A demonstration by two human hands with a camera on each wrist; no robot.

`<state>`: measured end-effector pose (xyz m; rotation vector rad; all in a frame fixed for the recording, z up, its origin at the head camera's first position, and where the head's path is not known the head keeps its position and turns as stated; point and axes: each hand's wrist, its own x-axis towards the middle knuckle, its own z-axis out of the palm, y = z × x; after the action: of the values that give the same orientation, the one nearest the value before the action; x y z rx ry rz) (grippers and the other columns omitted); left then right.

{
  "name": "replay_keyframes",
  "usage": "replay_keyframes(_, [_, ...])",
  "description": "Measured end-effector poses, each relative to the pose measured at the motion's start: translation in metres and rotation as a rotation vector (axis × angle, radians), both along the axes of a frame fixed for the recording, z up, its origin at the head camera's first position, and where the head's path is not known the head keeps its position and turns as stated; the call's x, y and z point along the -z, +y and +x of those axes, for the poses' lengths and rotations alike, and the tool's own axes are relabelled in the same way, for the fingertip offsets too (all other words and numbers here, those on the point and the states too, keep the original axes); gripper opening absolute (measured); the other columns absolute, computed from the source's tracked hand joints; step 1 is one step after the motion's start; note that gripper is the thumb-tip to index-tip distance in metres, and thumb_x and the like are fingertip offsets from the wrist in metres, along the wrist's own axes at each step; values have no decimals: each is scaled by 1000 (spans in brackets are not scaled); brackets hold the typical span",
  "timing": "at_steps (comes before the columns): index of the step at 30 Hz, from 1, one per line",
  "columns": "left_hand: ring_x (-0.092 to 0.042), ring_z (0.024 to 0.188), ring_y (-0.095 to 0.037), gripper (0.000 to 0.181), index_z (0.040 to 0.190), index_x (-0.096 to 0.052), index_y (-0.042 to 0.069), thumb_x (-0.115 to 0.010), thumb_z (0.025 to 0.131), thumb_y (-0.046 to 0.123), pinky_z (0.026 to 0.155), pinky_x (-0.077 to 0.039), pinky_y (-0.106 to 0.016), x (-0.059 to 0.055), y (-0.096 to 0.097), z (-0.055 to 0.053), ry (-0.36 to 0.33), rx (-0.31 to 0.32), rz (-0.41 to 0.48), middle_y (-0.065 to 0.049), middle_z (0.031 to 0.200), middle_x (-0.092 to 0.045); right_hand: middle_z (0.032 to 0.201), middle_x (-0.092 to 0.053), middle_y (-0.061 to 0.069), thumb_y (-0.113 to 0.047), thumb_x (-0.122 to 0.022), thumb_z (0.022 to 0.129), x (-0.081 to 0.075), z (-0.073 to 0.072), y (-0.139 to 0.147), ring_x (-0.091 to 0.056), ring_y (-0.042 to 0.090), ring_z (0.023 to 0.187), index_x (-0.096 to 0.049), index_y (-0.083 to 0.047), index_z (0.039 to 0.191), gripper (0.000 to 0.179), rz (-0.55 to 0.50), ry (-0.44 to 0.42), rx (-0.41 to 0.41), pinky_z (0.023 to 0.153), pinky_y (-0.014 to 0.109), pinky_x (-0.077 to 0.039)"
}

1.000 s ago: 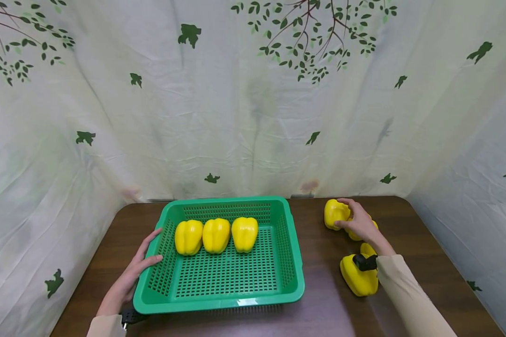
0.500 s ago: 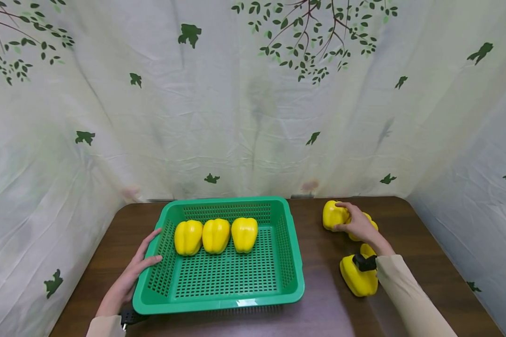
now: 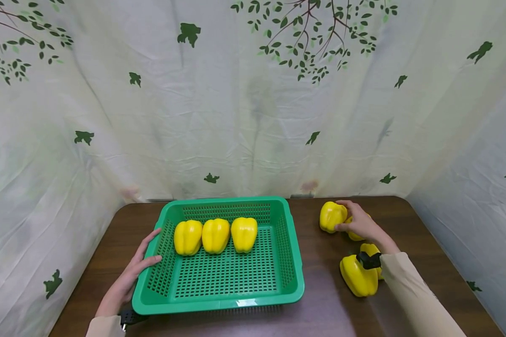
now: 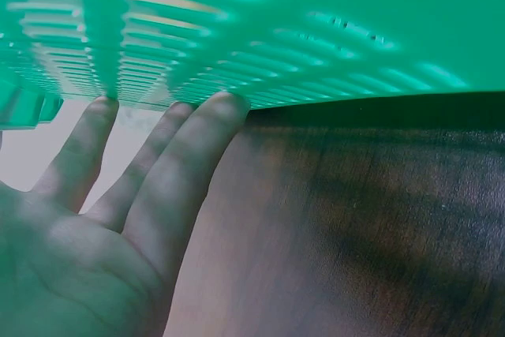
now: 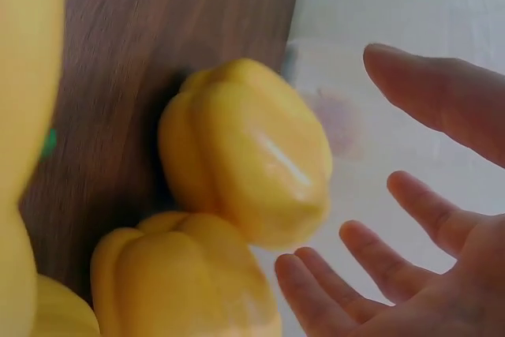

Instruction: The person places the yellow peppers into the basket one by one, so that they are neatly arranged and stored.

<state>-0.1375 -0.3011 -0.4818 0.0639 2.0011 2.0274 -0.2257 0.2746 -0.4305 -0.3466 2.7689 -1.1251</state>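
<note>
A green plastic basket (image 3: 219, 306) stands on the table with three yellow bell peppers (image 3: 216, 236) in a row inside it. My left hand (image 3: 128, 274) holds the basket's left side, thumb over the rim; the left wrist view shows straight fingers (image 4: 177, 167) against the outer wall. At the far right, my right hand (image 3: 362, 224) is beside a yellow bell pepper (image 3: 332, 216), partly covering another pepper (image 3: 354, 234) behind it. In the right wrist view, its spread fingers (image 5: 387, 262) stand apart from the nearest pepper (image 5: 252, 155), with nothing between them.
Two more yellow bell peppers lie nearer the right forearm: a front one (image 3: 358, 277) and one (image 3: 371, 250) partly under the wrist strap. The brown wooden table (image 3: 316, 262) ends at a pale curtain (image 3: 253, 117) with leaf prints.
The far-left loose pepper has shifted slightly left and nearer, leaving the right hand's fingers. The right wrist has moved a little right. Left hand and basket are still.
</note>
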Motion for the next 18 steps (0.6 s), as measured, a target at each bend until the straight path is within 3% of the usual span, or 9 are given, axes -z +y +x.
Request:
replay_keyframes(8, [-43, 115, -39, 65, 151, -8, 35, -42, 101, 14, 84, -48, -58, 0, 0, 0, 0, -2, -16, -19, 152, 0, 139, -29, 37, -11, -73, 83, 5, -7, 0, -31, 50, 124, -30, 12, 140, 75, 19, -20, -13, 101, 62, -27])
replay_keyframes(18, [-41, 117, -39, 65, 151, -9, 36, -44, 100, 16, 85, -48, -58, -2, 0, 0, -5, -3, -18, -19, 152, 1, 139, -29, 34, -10, -75, 81, 9, -10, -9, -37, 47, 121, -35, 11, 138, 73, 61, -20, -60, 101, 60, -30])
